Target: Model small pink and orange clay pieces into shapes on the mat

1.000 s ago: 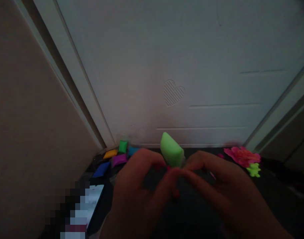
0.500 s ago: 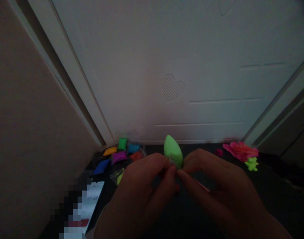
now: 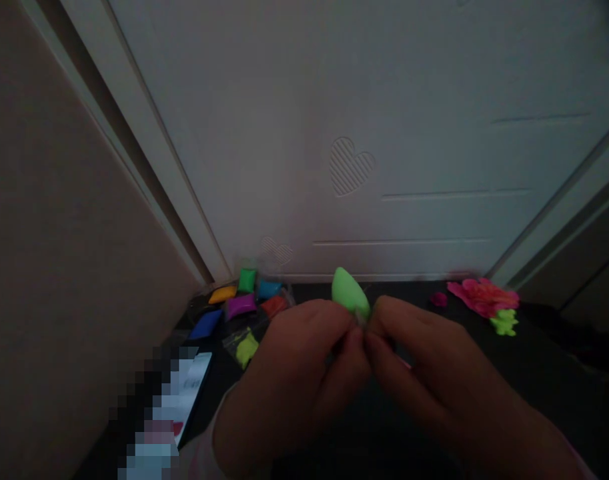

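Observation:
A packet of light green modelling clay (image 3: 349,291), smooth and plump with a pointed top, stands tilted between my fingertips. A scrap of clear wrapping shows at its lower edge. My left hand (image 3: 304,360) pinches that edge between thumb and forefinger. Right beside it, my right hand (image 3: 429,367) is closed in a pinch on the same edge, the two sets of fingertips almost touching. The exact grip under the packet is hidden by my fingers, and the light is dim.
Behind my left hand lie clay packets in green (image 3: 247,280), orange (image 3: 222,294), purple (image 3: 241,306), blue (image 3: 206,325) and red (image 3: 274,306). A bag with yellow-green clay (image 3: 246,349) and a phone (image 3: 192,393) lie nearer. Pink flower (image 3: 484,297) and yellow-green piece (image 3: 505,322) sit right. A white door (image 3: 304,133) stands behind.
The packet has turned a little, and its clear edge now shows. My hands have drawn closer together, fingers more tightly bunched at its lower edge. The view has tilted slightly downward.

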A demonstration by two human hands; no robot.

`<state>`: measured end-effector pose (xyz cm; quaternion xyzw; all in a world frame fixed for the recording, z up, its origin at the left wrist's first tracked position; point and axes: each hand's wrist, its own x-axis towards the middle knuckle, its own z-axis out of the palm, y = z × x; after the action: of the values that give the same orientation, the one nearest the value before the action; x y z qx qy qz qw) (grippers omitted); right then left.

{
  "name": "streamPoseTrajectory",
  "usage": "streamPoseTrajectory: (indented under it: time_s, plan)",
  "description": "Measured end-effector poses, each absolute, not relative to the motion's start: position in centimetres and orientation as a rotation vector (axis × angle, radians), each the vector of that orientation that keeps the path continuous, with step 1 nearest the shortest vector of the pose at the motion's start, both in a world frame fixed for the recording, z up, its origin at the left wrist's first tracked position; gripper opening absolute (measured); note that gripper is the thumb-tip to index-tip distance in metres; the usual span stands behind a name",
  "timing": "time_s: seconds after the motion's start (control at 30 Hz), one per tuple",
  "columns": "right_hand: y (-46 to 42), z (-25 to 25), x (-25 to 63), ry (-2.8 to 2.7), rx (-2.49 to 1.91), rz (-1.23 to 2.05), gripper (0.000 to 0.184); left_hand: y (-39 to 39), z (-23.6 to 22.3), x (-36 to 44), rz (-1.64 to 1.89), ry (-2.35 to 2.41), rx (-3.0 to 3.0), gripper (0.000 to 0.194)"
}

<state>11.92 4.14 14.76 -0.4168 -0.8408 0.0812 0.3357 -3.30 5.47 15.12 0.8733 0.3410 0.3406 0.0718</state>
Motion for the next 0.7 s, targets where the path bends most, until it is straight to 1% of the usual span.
streamPoseTrajectory:
  time_s: [0.3, 0.53, 0.7]
  plan:
    - [3.51, 15.12, 12.28, -2.222, -1.108, 0.478, 0.016, 5.29, 15.59, -3.56, 1.002, 0.996, 2.528, 0.019]
    - [3.69, 15.12, 12.63, -2.103, -1.050, 0.504, 0.020, 5.20, 15.81, -3.52, 1.000, 0.932, 2.364, 0.021]
    - [3.85, 15.18, 12.70, -2.046, -1.049, 0.451, 0.021, 5.06, 15.56, -3.11, 1.065, 0.958, 2.260, 0.022]
